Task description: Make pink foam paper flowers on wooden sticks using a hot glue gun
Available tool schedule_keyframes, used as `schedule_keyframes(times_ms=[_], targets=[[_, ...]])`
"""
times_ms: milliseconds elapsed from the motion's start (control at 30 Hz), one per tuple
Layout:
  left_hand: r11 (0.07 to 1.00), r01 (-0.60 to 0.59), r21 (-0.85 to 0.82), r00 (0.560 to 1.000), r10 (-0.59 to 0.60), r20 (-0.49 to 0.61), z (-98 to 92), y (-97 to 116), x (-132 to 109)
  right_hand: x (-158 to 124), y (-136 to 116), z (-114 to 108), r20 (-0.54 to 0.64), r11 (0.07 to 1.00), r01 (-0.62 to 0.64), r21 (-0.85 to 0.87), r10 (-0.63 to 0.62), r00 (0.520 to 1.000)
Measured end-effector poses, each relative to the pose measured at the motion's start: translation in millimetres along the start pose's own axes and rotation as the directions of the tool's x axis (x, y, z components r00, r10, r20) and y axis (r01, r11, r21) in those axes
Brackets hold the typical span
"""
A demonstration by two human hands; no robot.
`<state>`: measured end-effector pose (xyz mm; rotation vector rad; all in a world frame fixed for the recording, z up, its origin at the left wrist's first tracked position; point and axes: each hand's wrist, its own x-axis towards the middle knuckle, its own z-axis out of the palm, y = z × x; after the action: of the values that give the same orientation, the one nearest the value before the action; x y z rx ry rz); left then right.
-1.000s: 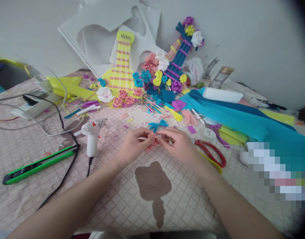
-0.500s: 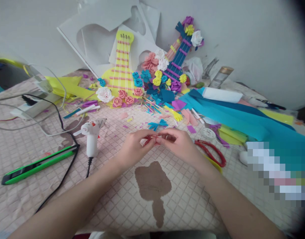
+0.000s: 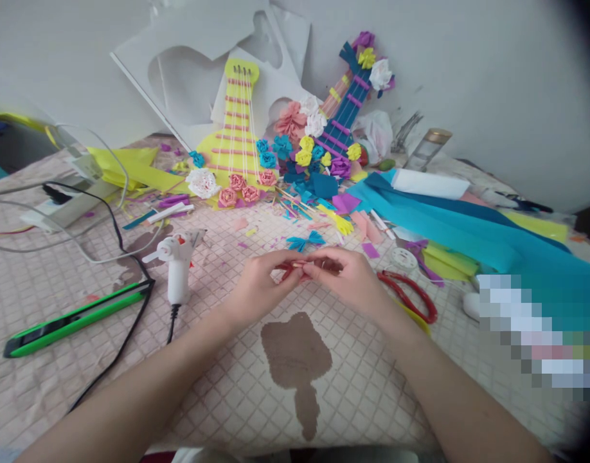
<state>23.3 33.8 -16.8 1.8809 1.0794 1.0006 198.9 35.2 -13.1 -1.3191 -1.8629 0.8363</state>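
Observation:
My left hand [image 3: 263, 280] and my right hand [image 3: 346, 276] meet over the middle of the table, fingertips pinched together. Between them is a small red strip [image 3: 286, 272] that looks like crepe paper; fingers cover most of it. Just beyond the fingertips lies a teal paper bow [image 3: 305, 240]. A red loop handle [image 3: 411, 297], likely of scissors, shows beside my right wrist, with something yellow under it. To the left of my left hand stands a white glue gun [image 3: 178, 273], nozzle pointing up and away.
A green utility knife [image 3: 78, 320] and black cord lie left, near a power strip [image 3: 63, 202]. At the back stand a yellow paper guitar [image 3: 234, 145] and a blue one [image 3: 346, 109] with paper flowers. Teal paper [image 3: 434, 218], scraps and a white spool [image 3: 403, 258] fill the right.
The fingers of my right hand have shifted slightly around the red strip. Everything else has stayed in place.

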Motion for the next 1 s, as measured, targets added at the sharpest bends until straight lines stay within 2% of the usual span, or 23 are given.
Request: schedule_keyframes(times_ms=[233,367,533,767,1000], targets=[[0.965,0.158,-0.209,0.987,-0.146,0.073,-0.1,4.5,0.3,-1.0,-1.3,4.6,-0.147,0.992,0.058,-0.109,-0.074,0.986],[0.959,0.186,-0.212,0.982,-0.176,0.067,-0.6,4.8,1.4,-0.8,0.4,6.0,-0.142,0.993,0.065,-0.095,-0.078,0.987],[0.978,0.156,-0.135,0.988,-0.155,0.016,-0.5,1.7,2.4,-0.3,1.8,6.0,-0.112,0.996,0.058,-0.060,-0.065,0.992],[0.960,0.186,-0.207,0.982,-0.187,0.015,-0.1,3.1,3.5,-0.4,-2.7,3.5,-0.023,0.994,0.074,-0.085,-0.076,0.997],[0.930,0.211,-0.300,0.977,-0.206,0.049,0.8,5.0,2.9,-0.1,-1.9,2.4,-0.099,0.997,0.048,-0.062,-0.054,0.994]])
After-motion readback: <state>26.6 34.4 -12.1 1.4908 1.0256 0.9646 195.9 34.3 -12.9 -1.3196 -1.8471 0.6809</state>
